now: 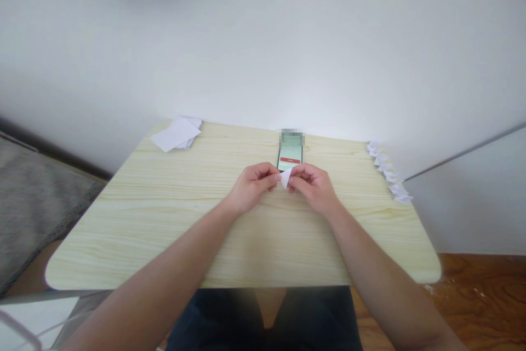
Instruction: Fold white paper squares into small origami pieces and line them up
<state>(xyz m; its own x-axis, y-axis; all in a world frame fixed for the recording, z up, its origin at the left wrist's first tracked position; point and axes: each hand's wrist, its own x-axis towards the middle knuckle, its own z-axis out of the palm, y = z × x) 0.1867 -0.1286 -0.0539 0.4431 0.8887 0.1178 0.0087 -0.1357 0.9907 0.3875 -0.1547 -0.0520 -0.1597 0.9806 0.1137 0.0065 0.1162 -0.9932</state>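
From my remote view, my left hand (pixel 251 186) and right hand (pixel 316 186) pinch the white paper (pixel 285 178) between the table's (pixel 164 219) front and back edges; light, even pressure should keep its edges crisp.

left grip (pixel 252 185) and right grip (pixel 316 185) partly hide the folded paper (pixel 285 177); the phone (pixel 291 150) is partly pixelated

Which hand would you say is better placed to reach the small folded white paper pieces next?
Probably the right hand, nearer the small folded white paper pieces; the left hand is farther. Both hold a white paper triangle.
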